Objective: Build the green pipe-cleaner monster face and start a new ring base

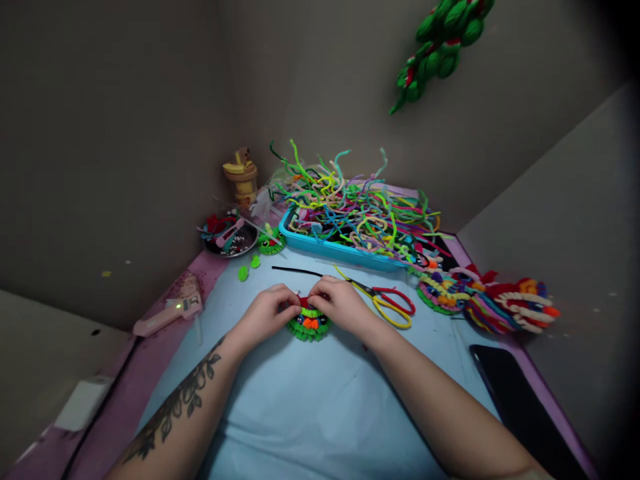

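Desk (140, 387): lying partly under a light-blue sheet.
Blue tray (340, 251): overflowing with fuzzy stems, far side.
Scissors (374, 292): lying just right of the right hand; an outward sweep could be knocking them.
Left hand (267, 310), right hand (345, 303): both grips pinching the red top.
Green-rimmed piece (311, 325): sitting mid-desk, between hands.
Red top (304, 303): possibly twisting loose, if pinches are pulling unevenly.

We face plain grey-brown walls (110, 133) that meet in a corner beyond the table (145, 373). A paler surface (560, 220) rises on our right. A creased blue sheet (300, 400) covers most of the table, whose pink top shows at the sides. The light around us is dim.
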A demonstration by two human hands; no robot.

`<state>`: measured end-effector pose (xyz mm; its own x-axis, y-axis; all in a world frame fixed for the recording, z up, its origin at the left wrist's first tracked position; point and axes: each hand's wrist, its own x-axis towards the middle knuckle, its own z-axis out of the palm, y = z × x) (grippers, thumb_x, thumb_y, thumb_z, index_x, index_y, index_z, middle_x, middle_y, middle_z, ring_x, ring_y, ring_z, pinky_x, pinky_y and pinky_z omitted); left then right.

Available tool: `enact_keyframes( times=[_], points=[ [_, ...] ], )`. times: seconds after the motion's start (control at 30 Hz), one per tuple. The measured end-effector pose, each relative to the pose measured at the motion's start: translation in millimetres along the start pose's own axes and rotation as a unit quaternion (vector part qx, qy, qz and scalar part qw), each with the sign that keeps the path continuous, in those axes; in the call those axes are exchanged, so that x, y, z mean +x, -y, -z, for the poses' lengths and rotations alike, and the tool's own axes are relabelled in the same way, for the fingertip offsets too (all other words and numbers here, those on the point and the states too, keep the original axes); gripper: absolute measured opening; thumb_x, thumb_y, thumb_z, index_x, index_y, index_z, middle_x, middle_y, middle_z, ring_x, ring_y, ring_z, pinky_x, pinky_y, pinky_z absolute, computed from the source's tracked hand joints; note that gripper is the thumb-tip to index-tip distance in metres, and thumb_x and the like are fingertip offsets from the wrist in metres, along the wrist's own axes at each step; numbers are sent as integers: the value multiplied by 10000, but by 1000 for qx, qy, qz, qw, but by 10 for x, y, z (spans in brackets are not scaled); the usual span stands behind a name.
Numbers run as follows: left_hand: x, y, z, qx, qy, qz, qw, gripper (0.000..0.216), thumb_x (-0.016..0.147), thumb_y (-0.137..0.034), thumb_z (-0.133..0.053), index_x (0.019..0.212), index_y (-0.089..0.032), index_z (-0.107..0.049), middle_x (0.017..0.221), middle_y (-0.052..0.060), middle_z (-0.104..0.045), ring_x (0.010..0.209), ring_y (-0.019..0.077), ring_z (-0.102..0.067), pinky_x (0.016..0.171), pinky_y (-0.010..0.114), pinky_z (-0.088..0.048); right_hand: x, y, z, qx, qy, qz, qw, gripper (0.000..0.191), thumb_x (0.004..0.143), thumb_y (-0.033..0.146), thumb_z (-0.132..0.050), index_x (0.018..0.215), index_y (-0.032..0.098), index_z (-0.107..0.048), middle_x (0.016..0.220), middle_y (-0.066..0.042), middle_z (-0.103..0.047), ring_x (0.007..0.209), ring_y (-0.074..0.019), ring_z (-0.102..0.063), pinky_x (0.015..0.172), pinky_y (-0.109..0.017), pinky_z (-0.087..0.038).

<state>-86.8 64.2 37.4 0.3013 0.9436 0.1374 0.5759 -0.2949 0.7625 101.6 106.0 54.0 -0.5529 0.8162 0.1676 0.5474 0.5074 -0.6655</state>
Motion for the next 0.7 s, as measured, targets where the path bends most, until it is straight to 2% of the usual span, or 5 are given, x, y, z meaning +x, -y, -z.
enact_keyframes(
  times=[0.13, 0.33, 0.4, 0.57, 0.7],
  points=[
    [4, -4, 2, -10, -3, -4, 1000, 101, 806, -206, -572, 784, -179, -667, 788, 22, -627, 766, 149, -572, 704, 253, -411, -2, 6, 25, 8, 3, 0, 1000, 114, 769, 127, -598, 726, 174, -693, 747, -24, -625, 718, -141, -568, 673, -249, -419],
    [4, -21, 38, -24, -34, 13, 999, 158, 844, -259, -537, 842, -171, -668, 811, 32, -641, 738, 143, -562, 660, 248, -407, 21, -68, 140, 78, -20, -37, 996, 272, 851, 215, -511, 1073, 171, -662, 958, -69, -676, 823, -160, -601, 732, -278, -450],
    [-1, -13, 45, -25, -49, 13, 998, 166, 853, -255, -522, 840, -170, -663, 821, 37, -645, 761, 148, -566, 667, 249, -410, 23, -84, 154, 81, -37, -30, 996, 250, 856, 186, -487, 1014, 183, -681, 961, -64, -678, 874, -168, -601, 766, -289, -447],
    [-3, 21, 32, -7, -54, 9, 998, 146, 844, -237, -532, 846, -177, -665, 806, 28, -640, 742, 143, -558, 665, 248, -413, 6, -29, 105, 54, -20, -13, 998, 165, 788, 166, -587, 907, 170, -701, 830, -45, -637, 703, -142, -570, 676, -270, -442],
    [-6, 17, 30, -2, -46, 5, 999, 123, 827, -221, -554, 842, -177, -668, 788, 21, -633, 717, 135, -554, 658, 245, -414, -1, 20, 48, 51, -10, -1, 999, 124, 772, 138, -604, 839, 170, -703, 801, -37, -620, 726, -139, -565, 687, -258, -434]
  ],
)
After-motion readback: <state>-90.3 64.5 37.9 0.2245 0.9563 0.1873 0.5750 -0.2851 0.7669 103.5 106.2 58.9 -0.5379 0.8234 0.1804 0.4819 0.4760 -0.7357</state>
